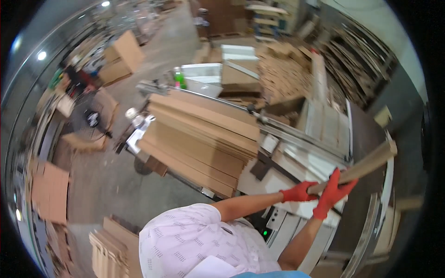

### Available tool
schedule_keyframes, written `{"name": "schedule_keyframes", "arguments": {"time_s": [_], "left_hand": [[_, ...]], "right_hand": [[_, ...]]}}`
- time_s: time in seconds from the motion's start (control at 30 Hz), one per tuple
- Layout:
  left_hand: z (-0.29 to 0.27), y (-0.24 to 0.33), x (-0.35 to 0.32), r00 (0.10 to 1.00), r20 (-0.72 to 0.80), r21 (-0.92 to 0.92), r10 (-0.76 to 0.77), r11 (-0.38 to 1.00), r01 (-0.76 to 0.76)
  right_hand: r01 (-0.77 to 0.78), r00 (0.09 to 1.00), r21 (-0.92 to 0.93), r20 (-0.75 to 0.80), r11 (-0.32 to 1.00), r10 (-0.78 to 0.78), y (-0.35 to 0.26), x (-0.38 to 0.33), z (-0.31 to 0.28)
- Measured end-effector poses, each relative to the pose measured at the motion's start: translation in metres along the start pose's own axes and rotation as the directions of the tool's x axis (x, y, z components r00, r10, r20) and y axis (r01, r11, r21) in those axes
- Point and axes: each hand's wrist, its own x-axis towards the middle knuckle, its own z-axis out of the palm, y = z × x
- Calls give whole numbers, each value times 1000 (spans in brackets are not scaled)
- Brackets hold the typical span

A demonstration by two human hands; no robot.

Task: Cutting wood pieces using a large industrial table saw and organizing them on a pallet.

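Observation:
Both hands wear red gloves. My left hand (300, 191) is closed round the near end of a long, narrow light-brown board (371, 159), which slants up to the far right. Farther along the board, my right hand (333, 194) grips it, with thumb and fingers on either side. The board is held above a white machine table (273, 178) with metal rails. To the left of my hands lies a large stack of brown board strips (194, 143), laid side by side and in layers.
A metal rail (301, 132) crosses behind the stack. Beyond it are a green bottle (179, 78), white panels (201, 72) and a heap of brown offcuts (282, 67). A fan (92, 118) stands at left. More boards (109, 248) stand at lower left, near my body.

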Motion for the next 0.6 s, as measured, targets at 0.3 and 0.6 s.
{"name": "schedule_keyframes", "arguments": {"time_s": [0.3, 0.6], "left_hand": [[2, 8, -7, 997, -54, 2, 60, 998, -60], [23, -25, -7, 991, -134, 23, -29, 999, 32]], "right_hand": [[-122, 985, 128, 141, 984, 104, -28, -5, 2], [-100, 979, 123, 188, 987, 76, -24, 0, -22]]}}
